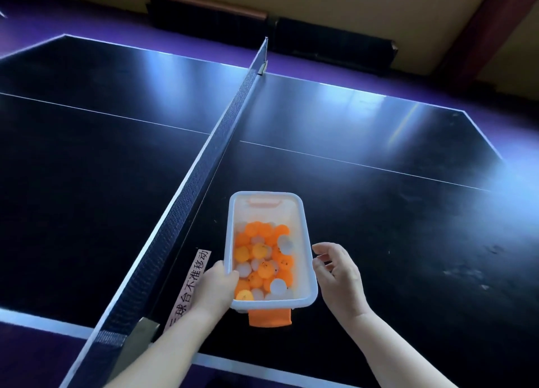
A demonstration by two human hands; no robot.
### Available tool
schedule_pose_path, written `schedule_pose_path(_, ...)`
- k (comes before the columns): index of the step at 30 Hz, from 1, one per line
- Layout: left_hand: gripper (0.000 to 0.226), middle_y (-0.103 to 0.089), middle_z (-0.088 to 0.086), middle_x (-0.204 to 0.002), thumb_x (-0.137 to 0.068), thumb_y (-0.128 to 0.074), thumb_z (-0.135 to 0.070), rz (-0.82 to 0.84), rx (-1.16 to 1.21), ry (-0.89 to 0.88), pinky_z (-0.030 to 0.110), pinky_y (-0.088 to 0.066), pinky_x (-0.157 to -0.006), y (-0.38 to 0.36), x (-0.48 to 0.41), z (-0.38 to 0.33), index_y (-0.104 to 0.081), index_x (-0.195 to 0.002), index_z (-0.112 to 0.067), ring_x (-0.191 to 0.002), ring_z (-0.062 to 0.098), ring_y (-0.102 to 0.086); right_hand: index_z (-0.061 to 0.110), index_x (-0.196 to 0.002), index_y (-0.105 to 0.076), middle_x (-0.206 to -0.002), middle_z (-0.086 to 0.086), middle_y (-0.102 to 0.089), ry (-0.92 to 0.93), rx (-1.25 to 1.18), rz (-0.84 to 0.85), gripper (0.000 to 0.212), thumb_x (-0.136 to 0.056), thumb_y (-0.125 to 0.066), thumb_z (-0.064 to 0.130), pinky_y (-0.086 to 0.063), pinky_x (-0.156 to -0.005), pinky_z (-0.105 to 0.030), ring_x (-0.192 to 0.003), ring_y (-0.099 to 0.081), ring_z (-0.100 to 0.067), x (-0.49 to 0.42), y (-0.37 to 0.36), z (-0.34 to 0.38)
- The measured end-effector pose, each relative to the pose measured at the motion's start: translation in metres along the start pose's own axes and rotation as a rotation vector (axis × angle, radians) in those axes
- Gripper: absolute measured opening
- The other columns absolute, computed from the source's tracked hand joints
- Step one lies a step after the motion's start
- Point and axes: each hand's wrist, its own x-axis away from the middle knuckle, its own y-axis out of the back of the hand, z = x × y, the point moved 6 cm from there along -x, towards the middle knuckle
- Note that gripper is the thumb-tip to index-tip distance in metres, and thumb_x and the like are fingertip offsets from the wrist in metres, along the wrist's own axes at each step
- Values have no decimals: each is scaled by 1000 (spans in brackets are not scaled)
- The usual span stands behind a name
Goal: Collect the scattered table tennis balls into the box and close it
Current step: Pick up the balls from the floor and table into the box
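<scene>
The box (309, 259) looks like translucent white plastic with a smooth rim and orange plastic latches (269, 317). The balls (262, 259) inside are smooth matt plastic. The dark tabletop (379, 212) shows a soft sheen, the net (186, 201) is woven mesh, and the label (191, 282) looks like paper.

- box (299, 242): standing upright, open-topped, on the table (393, 227) just right of the net (201, 166); showing translucent white walls; dangling an orange latch (269, 317) at the near end
- balls (262, 259): lying heaped inside, orange and white mixed
</scene>
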Motion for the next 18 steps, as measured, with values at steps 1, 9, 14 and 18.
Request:
schedule_pose_path(1, 14, -61, 5, -83, -87, -47, -26, -16, 17, -12, 32, -39, -61, -3, 6, -5, -55, -87, -14, -77, 25, -56, 24, -100, -62, -97, 18, -59, 10, -4, 2, 19, -87, -59, 10, -51, -78, -26, -89, -58, -6, 0, 6, -3)
schedule_pose_path(9, 22, -57, 4, -70, -90, -44, -28, -164, 177, -22, 33, -39, -57, -56, 82, -45, -52, -79, -11, -61, 20, -50, 22, -99, -64, -95, 16, -60, 102, -43, 114, 24, -85, -59, 4, -51, -77, -25, -86, -59, -6, -2, 73, -47)
schedule_pose_path(14, 24, -56, 6, -74, -92, -43, -30, -273, 268, 115, 32, -40, -57, -111, 144, -56, -54, -84, -10, -63, 19, -50, 23, -98, -65, -96, 15, -60, 128, -36, 256, 21, -86, -60, 6, -49, -73, -19, -85, -59, -3, 2, 112, -90)
schedule_pose_path(18, 23, -55, 2, -71, -93, -44, -30, -341, 320, 233, 31, -37, -56, -141, 202, -50, -53, -80, -13, -62, 17, -50, 28, -87, -63, -90, 11, -62, 139, -58, 381, 19, -86, -61, 9, -51, -68, -22, -81, -58, 1, 20, 125, -102)
